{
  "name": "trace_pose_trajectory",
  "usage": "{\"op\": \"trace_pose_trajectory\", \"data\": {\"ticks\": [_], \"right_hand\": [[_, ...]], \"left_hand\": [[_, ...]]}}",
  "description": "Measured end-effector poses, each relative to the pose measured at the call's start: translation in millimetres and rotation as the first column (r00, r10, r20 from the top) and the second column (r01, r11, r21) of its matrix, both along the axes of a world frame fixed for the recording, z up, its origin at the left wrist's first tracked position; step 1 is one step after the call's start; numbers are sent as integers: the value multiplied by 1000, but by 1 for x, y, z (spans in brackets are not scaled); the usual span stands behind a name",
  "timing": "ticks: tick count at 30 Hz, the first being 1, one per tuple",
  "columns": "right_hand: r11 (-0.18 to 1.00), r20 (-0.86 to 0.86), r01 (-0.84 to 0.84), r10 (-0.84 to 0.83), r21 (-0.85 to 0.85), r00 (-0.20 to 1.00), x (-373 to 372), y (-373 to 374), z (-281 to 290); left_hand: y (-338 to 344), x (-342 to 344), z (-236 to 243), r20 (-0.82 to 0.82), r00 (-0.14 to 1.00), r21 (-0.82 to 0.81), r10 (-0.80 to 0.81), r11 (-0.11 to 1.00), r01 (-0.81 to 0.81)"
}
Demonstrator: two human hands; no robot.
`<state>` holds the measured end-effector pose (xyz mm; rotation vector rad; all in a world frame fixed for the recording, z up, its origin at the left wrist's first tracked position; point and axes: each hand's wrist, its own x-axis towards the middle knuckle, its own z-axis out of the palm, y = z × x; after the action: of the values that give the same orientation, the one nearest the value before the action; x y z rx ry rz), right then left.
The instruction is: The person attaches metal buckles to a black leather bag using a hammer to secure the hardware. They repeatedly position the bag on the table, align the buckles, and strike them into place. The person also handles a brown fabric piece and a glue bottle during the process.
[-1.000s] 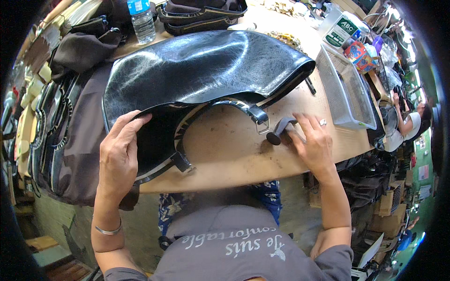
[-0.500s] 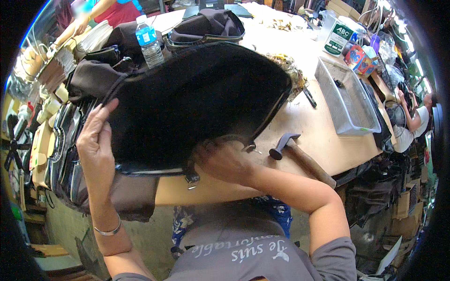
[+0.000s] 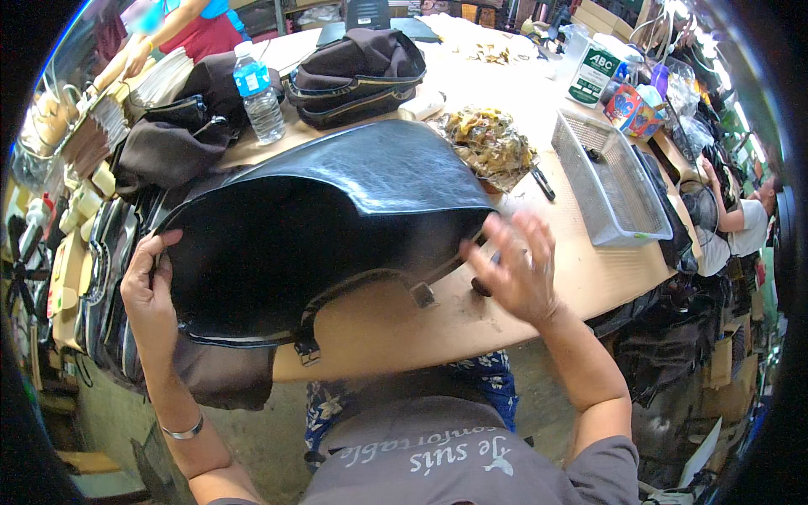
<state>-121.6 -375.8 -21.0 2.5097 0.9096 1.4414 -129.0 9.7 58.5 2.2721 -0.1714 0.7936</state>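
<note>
A black leather bag [image 3: 404,168] lies on its side on the table, its wide dark mouth toward me. My left hand [image 3: 150,278] pinches the left edge of that mouth between thumb and fingers. Beside the right edge, my right hand [image 3: 522,265] is raised with its fingers apart, somewhat blurred, with nothing seen in it. From the bag's lower rim a black strap [image 3: 345,286] curves down, and a metal buckle [image 3: 308,352] hangs at the table's front edge. The dark head of a hammer [image 3: 481,287] peeks out by my right fingers; its handle is mostly hidden.
Beyond the bag stand a water bottle [image 3: 259,101], a folded dark bag [image 3: 358,76] and a crumpled yellowish plastic bundle [image 3: 488,147]. A white mesh basket [image 3: 619,189] is on the right, with a container [image 3: 593,76] behind it. Other people are at far left and right.
The bag has tipped down, so its glossy upper side shows. My right hand has left the strap and moved right, opening and covering most of the hammer. My left hand keeps its hold, slightly lower.
</note>
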Motion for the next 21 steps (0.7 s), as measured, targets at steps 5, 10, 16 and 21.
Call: {"op": "trace_pose_trajectory", "data": {"ticks": [5, 10, 16, 21], "right_hand": [[995, -192, -95, 89, -24, 977, 36, -15, 11], [891, -134, -427, 447, 157, 884, 48, 39, 81], [565, 153, -753, 756, 338, 636, 73, 102, 199], [706, 52, -531, 578, 468, 814, 86, 64, 266]], "left_hand": [[20, 11, -12, -76, 996, -121, -48, 992, 39], [60, 20, -32, -101, 994, -51, -38, 998, 33], [122, 15, -11, -157, 979, -336, 127, 926, -173], [109, 22, -11, 73, 809, -738, -583, 514, 437]]}}
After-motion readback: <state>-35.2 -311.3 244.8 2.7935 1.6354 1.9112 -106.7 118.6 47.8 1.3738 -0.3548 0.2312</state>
